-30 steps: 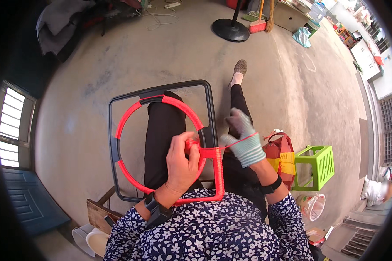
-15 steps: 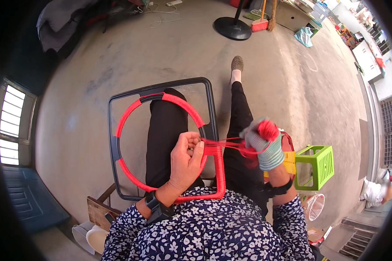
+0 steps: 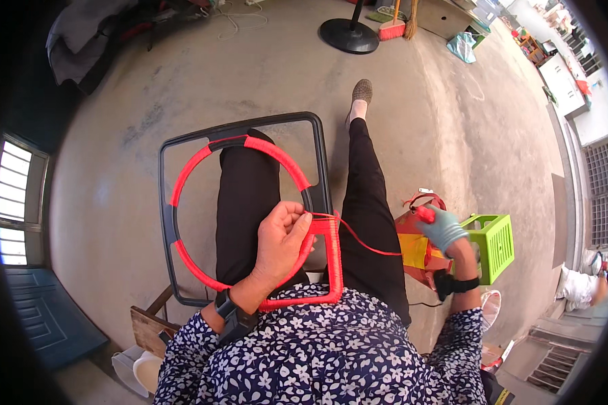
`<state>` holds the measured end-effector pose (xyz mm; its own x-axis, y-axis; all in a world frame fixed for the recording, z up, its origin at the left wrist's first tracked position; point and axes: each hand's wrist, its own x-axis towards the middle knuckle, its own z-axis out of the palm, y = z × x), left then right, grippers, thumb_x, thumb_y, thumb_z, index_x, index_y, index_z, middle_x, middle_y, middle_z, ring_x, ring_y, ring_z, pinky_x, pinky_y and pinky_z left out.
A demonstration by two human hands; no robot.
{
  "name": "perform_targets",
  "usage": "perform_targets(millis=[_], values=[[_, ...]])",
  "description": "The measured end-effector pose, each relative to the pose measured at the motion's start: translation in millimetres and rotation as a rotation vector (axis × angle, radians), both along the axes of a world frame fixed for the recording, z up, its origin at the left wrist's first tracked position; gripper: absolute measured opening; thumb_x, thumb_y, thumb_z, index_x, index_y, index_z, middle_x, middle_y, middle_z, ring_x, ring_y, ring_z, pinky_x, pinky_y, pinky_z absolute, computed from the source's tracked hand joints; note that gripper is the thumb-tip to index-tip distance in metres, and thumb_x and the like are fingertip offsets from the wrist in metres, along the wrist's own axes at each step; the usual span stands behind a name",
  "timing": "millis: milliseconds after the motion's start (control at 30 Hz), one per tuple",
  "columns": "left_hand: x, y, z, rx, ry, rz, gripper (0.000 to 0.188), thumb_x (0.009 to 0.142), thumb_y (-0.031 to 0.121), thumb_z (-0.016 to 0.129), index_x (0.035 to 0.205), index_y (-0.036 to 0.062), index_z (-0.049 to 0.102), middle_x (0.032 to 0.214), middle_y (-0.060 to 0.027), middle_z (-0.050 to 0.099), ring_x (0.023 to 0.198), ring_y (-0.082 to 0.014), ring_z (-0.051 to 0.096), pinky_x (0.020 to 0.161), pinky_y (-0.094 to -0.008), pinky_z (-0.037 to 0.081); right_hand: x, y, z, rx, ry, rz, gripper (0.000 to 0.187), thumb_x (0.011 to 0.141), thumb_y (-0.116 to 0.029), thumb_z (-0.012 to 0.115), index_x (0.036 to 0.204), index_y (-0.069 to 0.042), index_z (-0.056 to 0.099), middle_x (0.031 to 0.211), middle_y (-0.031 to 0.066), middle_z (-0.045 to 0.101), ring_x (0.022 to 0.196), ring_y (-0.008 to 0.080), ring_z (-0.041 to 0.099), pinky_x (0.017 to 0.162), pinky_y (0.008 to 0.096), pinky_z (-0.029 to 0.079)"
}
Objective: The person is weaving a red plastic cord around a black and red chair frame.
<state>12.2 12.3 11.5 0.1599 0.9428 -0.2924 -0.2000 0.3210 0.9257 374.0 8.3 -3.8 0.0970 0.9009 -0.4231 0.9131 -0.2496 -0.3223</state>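
Observation:
A black square frame (image 3: 163, 182) with a round inner ring lies across my lap. Red cord wrapping (image 3: 194, 165) covers parts of the ring and the frame's near right corner. My bare left hand (image 3: 282, 239) is closed on the ring's right side, thumb and fingers pinching where the wrapping meets the bare black part. A loose red strand (image 3: 365, 244) runs from there toward the right. Off to the right, my gloved right hand (image 3: 444, 231) is closed around a small bundle of red cord (image 3: 425, 214), above a red and yellow bag.
The red and yellow bag (image 3: 412, 246) stands beside my right leg, with a green plastic stool (image 3: 498, 250) next to it. A black round stand base (image 3: 348, 35) and a red broom (image 3: 392, 30) are ahead. A wooden stool (image 3: 148, 331) is at lower left.
My right hand has moved right, away from the frame, carrying the cord bundle. The bunched strands between the hands now hang as a longer strand. My left hand keeps its grip.

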Motion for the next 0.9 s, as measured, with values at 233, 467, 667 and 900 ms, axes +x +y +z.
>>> perform_targets(millis=[233,467,667,900], values=[[3,0,0,0.006,-0.013,0.025,0.016,0.096,0.011,0.053,0.104,-0.0014,0.049,0.083,-0.0072,0.062,0.063,-0.0088,0.060,0.051,-0.0229,0.051,-147,17,-2,-0.185,1.229,-0.053,0.024,0.091,-0.024,0.061,0.101,-0.002,0.059,0.077,0.0044,0.062,0.077,0.0132,0.061,0.075,0.0310,0.050],[-4,1,4,-0.176,-0.159,0.065,0.015,0.098,0.018,0.051,0.102,0.0035,0.052,0.081,-0.0072,0.063,0.063,-0.0137,0.063,0.053,-0.0257,0.054,-145,15,4,-0.038,1.840,-0.490,0.033,0.084,-0.034,0.068,0.074,-0.007,0.053,0.094,0.0118,0.064,0.081,0.0215,0.061,0.071,0.0333,0.051],[-8,1,-4,-0.214,-0.278,-0.038,0.016,0.095,0.019,0.058,0.092,0.0039,0.053,0.075,-0.0063,0.063,0.060,-0.0137,0.064,0.051,-0.0237,0.053,-157,20,2,-0.070,2.157,-0.698,0.031,0.089,-0.033,0.064,0.075,-0.011,0.047,0.071,0.0042,0.051,0.068,0.0207,0.054,0.061,0.0305,0.048],[-9,2,-8,-0.278,-0.326,-0.074,0.014,0.095,0.018,0.057,0.091,0.0061,0.053,0.077,-0.0067,0.062,0.061,-0.0163,0.064,0.052,-0.0279,0.054,-127,25,-23,-0.115,1.740,-0.621,0.033,0.088,-0.038,0.062,0.076,-0.010,0.049,0.064,0.0020,0.047,0.062,0.0191,0.053,0.055,0.0313,0.047]])
